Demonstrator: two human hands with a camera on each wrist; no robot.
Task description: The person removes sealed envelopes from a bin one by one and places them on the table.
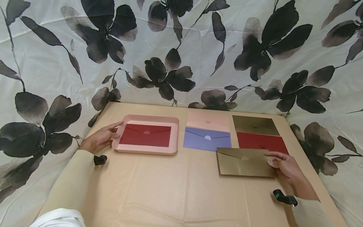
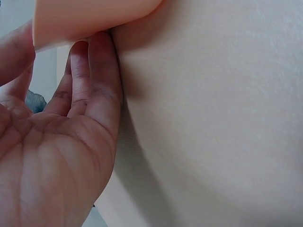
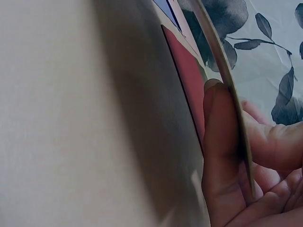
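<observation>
My left hand (image 1: 99,137) grips the left edge of a pink tray (image 1: 174,135), with the thumb at the rim and the fingers tucked beneath in the left wrist view. A red envelope (image 1: 144,140) lies flat inside the tray. On the right, my right hand (image 1: 288,169) pinches a gold envelope (image 1: 241,164) by its right end. That envelope is raised above the table in the right wrist view, thumb on one face and fingers on the other. In the head view it overlaps the lower part of a second red envelope (image 1: 259,141).
Behind the held envelope lie a blue envelope (image 1: 198,140), a pale pink envelope (image 1: 208,118) and another gold envelope (image 1: 255,124). They rest on a light wooden table (image 1: 170,189). A floral cloth (image 1: 204,47) hangs behind its far edge.
</observation>
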